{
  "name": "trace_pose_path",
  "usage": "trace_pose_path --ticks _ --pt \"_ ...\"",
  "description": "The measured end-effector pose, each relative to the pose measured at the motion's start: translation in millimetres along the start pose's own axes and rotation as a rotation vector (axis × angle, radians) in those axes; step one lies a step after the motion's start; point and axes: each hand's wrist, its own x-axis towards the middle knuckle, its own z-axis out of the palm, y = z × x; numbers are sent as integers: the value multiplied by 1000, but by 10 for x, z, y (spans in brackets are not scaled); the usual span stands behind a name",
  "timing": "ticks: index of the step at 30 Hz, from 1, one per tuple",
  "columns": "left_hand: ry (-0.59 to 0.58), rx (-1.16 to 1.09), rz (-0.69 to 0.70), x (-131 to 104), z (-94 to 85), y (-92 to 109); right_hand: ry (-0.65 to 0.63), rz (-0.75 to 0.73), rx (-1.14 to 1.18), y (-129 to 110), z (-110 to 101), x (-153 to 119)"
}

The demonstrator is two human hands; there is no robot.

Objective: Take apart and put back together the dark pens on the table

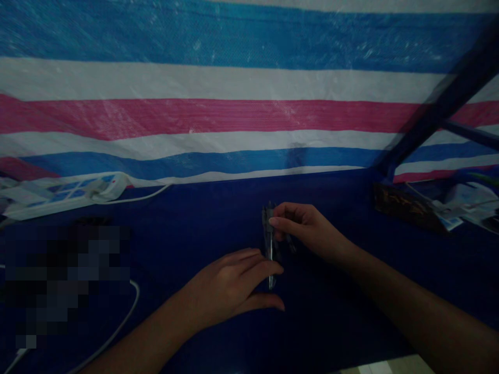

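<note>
Several slim dark pens (265,228) lie close together on the dark blue table (187,218), roughly in the middle of the view. A clear pen (270,249) with a grey cap end points toward me. My right hand (298,226) pinches its far end between thumb and fingers. Over the near part of the same pen is my left hand (237,283), thumb and fingers apart, the fingers across or just above the barrel; whether they touch it is unclear. Another dark pen (291,243) lies just under my right hand.
A white power strip (66,195) with a cable is at the back left, above a blurred-out dark object (66,280). A dark patterned box (407,208) and a white plug (470,200) are at the right. Striped sheeting (234,114) hangs behind.
</note>
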Motion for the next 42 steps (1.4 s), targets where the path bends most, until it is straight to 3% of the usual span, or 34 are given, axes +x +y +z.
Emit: trace_pose_path --ticks 9,17,32,38,42 --pt "31 5 42 28 2 19 -110 -43 -9 -3 19 -18" --pt "55 -74 0 27 8 -3 -69 -10 14 -37 26 -35" --pt "-10 -46 -26 16 51 -37 -68 -29 1 22 41 -22" --pt "73 9 -14 45 39 13 -80 -21 -7 60 33 -4" --pt "14 -16 -29 49 19 16 -71 -16 -20 59 42 -10"
